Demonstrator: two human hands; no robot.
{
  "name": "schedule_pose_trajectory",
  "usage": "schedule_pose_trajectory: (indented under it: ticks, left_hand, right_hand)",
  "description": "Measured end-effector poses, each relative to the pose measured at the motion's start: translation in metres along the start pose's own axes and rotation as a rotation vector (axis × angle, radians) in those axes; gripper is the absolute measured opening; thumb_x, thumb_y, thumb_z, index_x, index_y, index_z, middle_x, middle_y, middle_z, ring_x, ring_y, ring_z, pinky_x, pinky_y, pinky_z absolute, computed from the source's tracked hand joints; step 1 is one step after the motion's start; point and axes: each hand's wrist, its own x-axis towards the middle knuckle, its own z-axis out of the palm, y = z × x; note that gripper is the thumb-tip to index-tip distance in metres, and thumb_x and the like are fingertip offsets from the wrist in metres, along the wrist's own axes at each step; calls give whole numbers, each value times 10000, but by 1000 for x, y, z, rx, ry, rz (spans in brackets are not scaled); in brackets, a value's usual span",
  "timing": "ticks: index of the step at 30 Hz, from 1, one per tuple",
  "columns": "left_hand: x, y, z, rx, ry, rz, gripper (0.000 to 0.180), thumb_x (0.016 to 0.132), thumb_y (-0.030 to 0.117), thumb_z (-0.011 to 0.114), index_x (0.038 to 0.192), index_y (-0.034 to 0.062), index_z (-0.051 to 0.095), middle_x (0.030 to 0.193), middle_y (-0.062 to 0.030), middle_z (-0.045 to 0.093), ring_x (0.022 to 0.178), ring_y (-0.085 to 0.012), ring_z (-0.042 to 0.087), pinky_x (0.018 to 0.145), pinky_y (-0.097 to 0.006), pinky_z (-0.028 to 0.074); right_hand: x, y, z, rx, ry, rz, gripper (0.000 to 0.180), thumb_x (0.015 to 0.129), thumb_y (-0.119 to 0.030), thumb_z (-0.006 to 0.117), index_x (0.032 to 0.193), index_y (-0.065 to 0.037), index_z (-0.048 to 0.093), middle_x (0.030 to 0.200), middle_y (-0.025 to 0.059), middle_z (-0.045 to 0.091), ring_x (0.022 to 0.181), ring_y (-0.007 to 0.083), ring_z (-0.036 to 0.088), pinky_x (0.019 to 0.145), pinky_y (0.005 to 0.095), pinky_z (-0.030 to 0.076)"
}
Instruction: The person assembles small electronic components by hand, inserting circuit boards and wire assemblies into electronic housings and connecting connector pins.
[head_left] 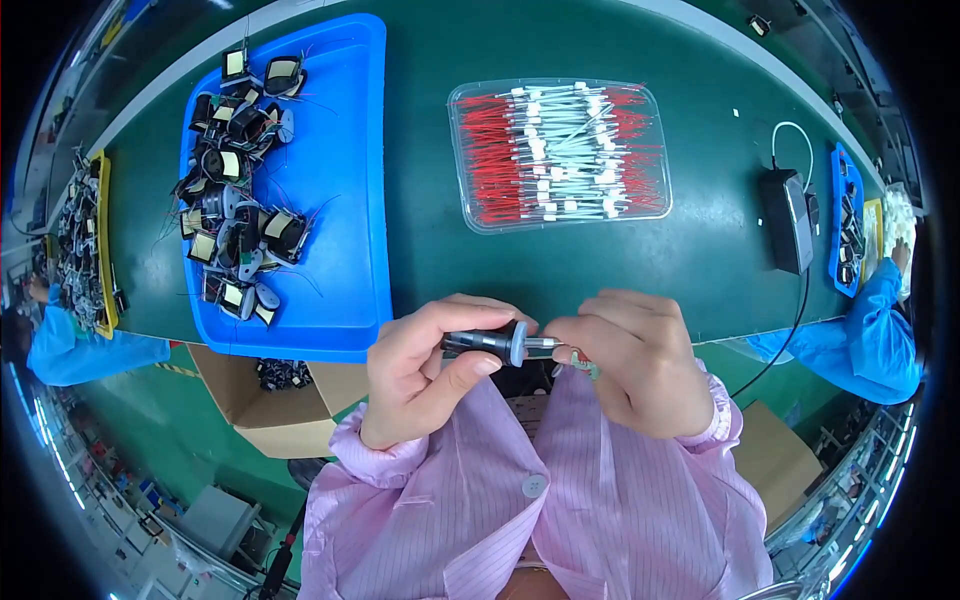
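My left hand is closed around a small black part with a grey collar, held level just off the table's near edge. A silver tube sticks out of its collar toward the right. The fingertips of my right hand pinch around the far end of this tube. A small green piece with a bit of red shows under those fingers; its full shape is hidden. Beyond my hands a transparent plastic tray holds many red-and-white wire leads with white connectors.
A blue tray of black parts with thin wires lies to the left, above a cardboard box. At the right stands a black power adapter with a cable. People in blue sleeves work at both sides, beside a yellow tray and a smaller blue tray.
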Motion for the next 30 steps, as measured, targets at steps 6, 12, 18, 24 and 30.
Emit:
schedule_pose_trajectory:
  ticks: [6, 12, 18, 24, 30]
  left_hand:
    - [-1, 1, 2, 73, 16, 43, 261, 871, 34, 645, 1089, -88, 571, 1033, -209, 638, 944, -233, 645, 820, -321, 517]
    - [-1, -7, 3, -185, -19, -52, 254, 873, 58, 656, 1072, -75, 571, 991, -190, 623, 925, -209, 616, 802, -299, 498]
    - [2, -7, 8, 405, 108, 190, 263, 863, 37, 653, 1074, -85, 554, 1007, -196, 608, 880, -212, 632, 766, -303, 513]
    - [6, -10, 5, 100, 32, 55, 250, 857, 22, 651, 1061, -85, 555, 994, -201, 613, 875, -220, 638, 764, -296, 516]
    - [10, -7, 0, 188, 33, 73, 245, 845, 5, 655, 1059, -75, 567, 992, -187, 620, 867, -203, 633, 755, -277, 509]
  right_hand:
    - [4, 0, 2, -69, 24, -48, 198, 612, 5, 612, 805, -7, 570, 639, 66, 486, 564, 234, 513, 488, 352, 406]
    - [7, 1, 9, -79, 26, -111, 151, 612, -48, 625, 743, -24, 554, 613, 58, 462, 533, 222, 491, 461, 346, 388]
    - [6, -10, 26, -509, 225, -48, 140, 624, -68, 637, 701, -28, 528, 594, 50, 460, 476, 194, 468, 420, 336, 377]
    - [7, -5, 21, -352, 107, -71, 125, 646, -64, 636, 705, -30, 532, 593, 50, 465, 482, 189, 484, 428, 325, 390]
    - [7, 0, 19, -305, 114, -94, 126, 678, -36, 637, 766, -23, 547, 587, 52, 466, 484, 190, 497, 436, 337, 398]
